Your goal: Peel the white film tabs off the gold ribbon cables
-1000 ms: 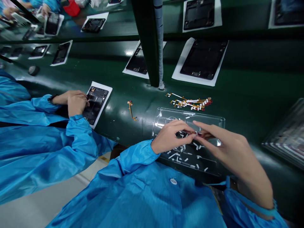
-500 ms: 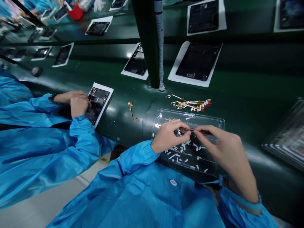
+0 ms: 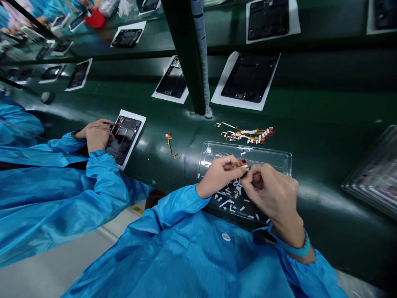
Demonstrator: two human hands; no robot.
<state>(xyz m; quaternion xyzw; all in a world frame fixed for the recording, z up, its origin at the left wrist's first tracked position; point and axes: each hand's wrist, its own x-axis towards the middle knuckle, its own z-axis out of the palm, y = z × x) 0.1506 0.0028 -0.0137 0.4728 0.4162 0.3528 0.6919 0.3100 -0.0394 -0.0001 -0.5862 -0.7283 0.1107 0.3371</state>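
Between thumb and fingers, my left hand (image 3: 221, 174) pinches a small flex cable (image 3: 242, 164) with a red end and a white strip. My right hand (image 3: 273, 190) is closed, its thumb and forefinger meeting at the cable's right end; whether they grip the cable or a strip on it is hidden. Both hands are above a clear plastic tray (image 3: 273, 156) scattered with small white strips (image 3: 228, 203). Behind the tray lies a bunch of orange flex cables (image 3: 248, 134) with white strips. A single flex cable (image 3: 170, 147) rests apart to the left.
A green post (image 3: 189, 62) with a taped conduit stands behind the cables. Device housings (image 3: 248, 78) lie on white sheets along the green bench. At left, a co-worker's hands (image 3: 97, 134) work on another housing (image 3: 125, 136). Stacked clear trays (image 3: 376, 169) stand at right.
My right hand has curled its fingers and shifted left and inward. The cable in my left hand has tilted, so its red end and white strip now show. The view has shifted slightly.
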